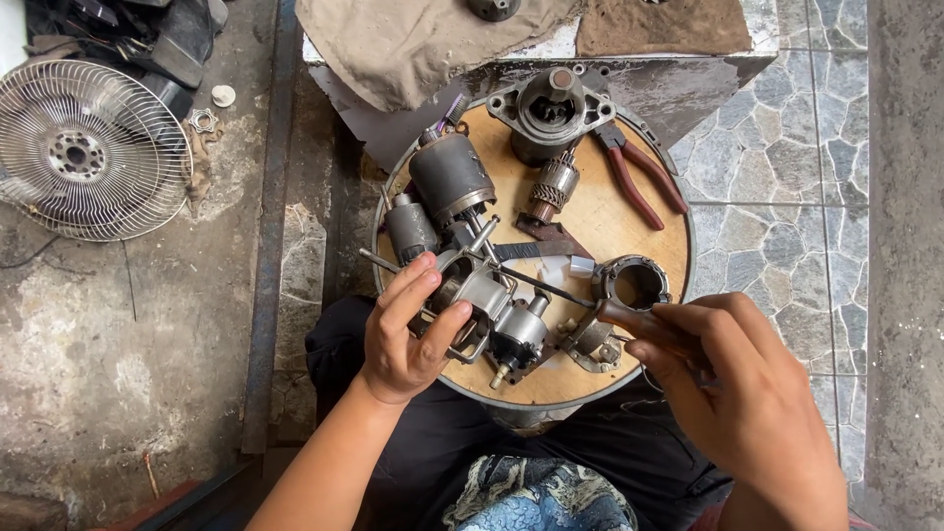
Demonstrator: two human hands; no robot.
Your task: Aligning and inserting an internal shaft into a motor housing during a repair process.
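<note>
My left hand (406, 329) grips a silvery metal starter-motor housing (480, 300) near the front of a round wooden board (600, 211). My right hand (733, 388) holds a screwdriver by its brown wooden handle (629, 320); its thin dark shaft (536, 285) points left into the housing. A dark cylindrical motor body (450, 177) lies just behind the housing, with a smaller cylinder (410, 228) to its left.
Also on the board are a grey motor end casing (549, 110), a copper-wound armature (554, 187), red-handled pliers (639, 177) and a dark metal ring (631, 283). A wire fan guard (87, 149) lies on the concrete floor at left. Cloths (413, 44) cover a bench behind.
</note>
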